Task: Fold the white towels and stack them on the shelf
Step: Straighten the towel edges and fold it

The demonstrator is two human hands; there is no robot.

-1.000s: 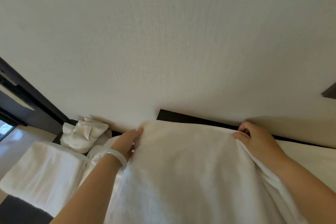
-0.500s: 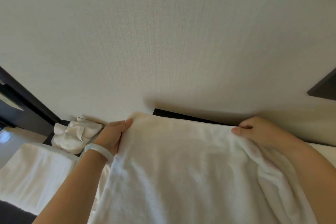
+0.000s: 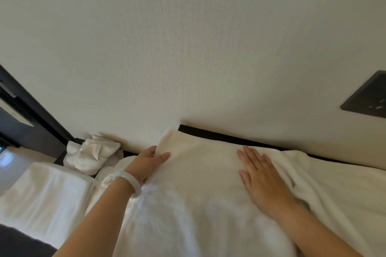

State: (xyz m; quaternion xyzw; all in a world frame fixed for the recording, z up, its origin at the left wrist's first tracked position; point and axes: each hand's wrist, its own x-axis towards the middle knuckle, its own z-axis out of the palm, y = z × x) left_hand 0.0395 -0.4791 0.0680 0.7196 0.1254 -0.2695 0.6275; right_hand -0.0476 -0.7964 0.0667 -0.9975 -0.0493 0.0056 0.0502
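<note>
The job right now looks like pressing the big white towel (image 3: 198, 194) flat so the fold comes out neat. The left hand (image 3: 149, 159) rests on the towel's left edge. Its fingers look straight, and I cannot tell if any slip under the cloth. That hand should hold the edge so it does not slide. The right hand (image 3: 261, 177) lies flat on top of the towel with its fingers spread. It should rub outward, from the middle to the sides, to push the bumps away. Line up the corners before you fold it over. Thick cloth puffs up, so press along the fold line too.

On the far left lies a folded towel (image 3: 41, 192). It is a neat, soft block with a rounded edge. Just behind it sits a crumpled towel (image 3: 92, 155), all twisted and lumpy. A smooth, pale bracelet (image 3: 130, 182) goes round the left wrist. The big towel in the middle is fluffy and thick, and its far corner touches the wall (image 3: 188, 48). The wall is pale with a fine, grainy look. A dark ledge (image 3: 219, 134) runs along the bottom of the wall. On the right the towel bunches up in soft folds. High on the right there is a flat dark plate (image 3: 367, 98) on the wall.
</note>
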